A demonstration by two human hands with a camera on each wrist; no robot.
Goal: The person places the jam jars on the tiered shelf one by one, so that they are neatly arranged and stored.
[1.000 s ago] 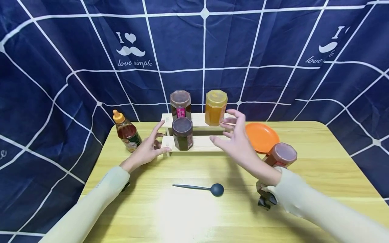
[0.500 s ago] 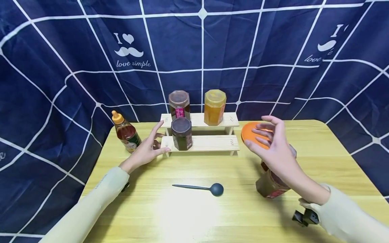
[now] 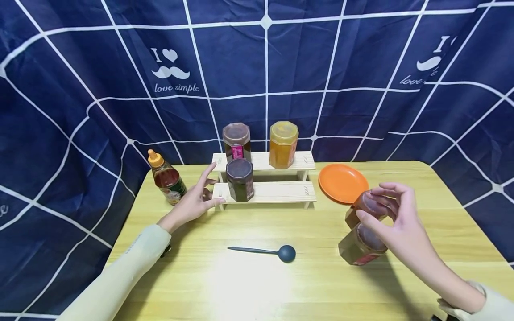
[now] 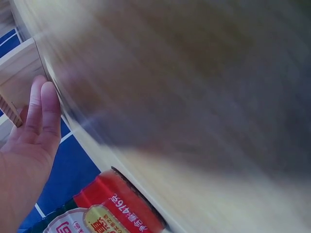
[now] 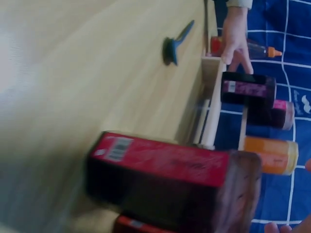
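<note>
Clearance governs this step, which appears to be a grasp by the right hand (image 3: pixel 395 220). That hand hangs at the lids of the near jar (image 3: pixel 355 247) and the far jar (image 3: pixel 354 216), which stand close together on the table (image 3: pixel 180 272), on the near side of the orange plate (image 3: pixel 343 182). Its thumb and fingers are curved and spread apart, pinching nothing; whether a fingertip touches the far lid cannot be told. Set thumb and fingers on opposite flat faces of one jar—below the lid—and draw it straight up, lest its neighbour tip. The left hand (image 3: pixel 192 198) is spread at the left end of the wooden rack (image 3: pixel 281 191), thumb by the lower tier, fingers laid alongside; light pressure there should suffice, as the dark jar (image 3: pixel 242 183) stands just beside it.
</note>
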